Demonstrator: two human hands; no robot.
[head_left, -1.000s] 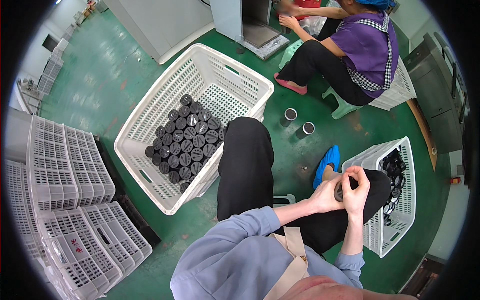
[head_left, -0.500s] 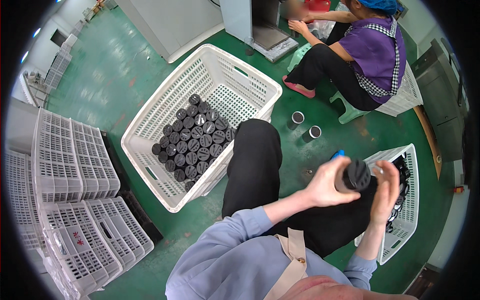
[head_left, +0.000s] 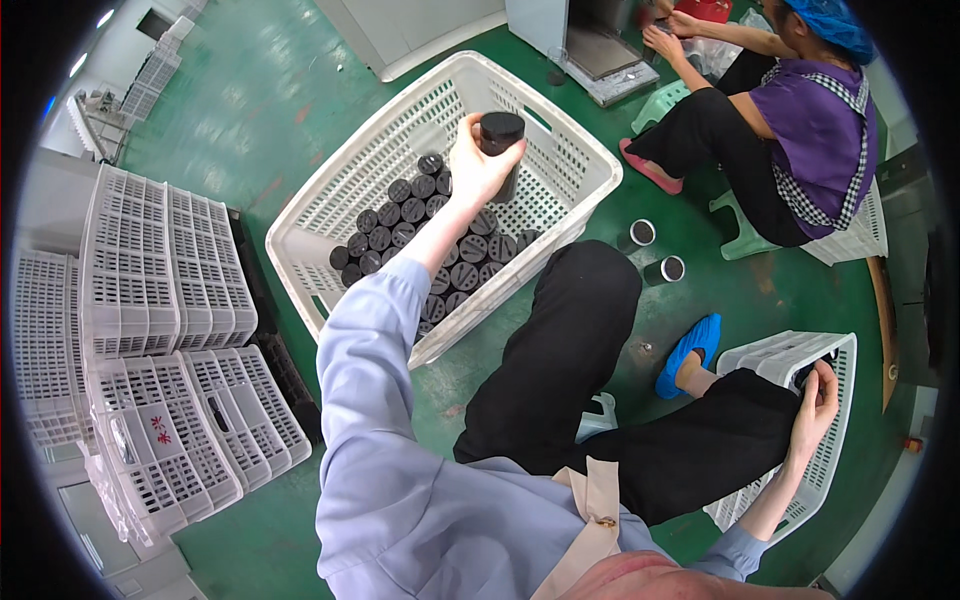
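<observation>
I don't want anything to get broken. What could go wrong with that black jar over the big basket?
The left hand grips the black jar above the white basket; if it slips, it could knock the packed jars below. The right hand reaches into the side crate out at the picture's edge, so it might fumble there.

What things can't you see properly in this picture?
Head view only:
- Small basket by the right hand: its contents are mostly hidden by the knee and hand.
- Bottom of the black cylinder: covered by the left hand.
- Rows in the big basket: partly hidden by the forearm.
- Co-worker's hands: what they handle is cut off by the top edge.
</observation>
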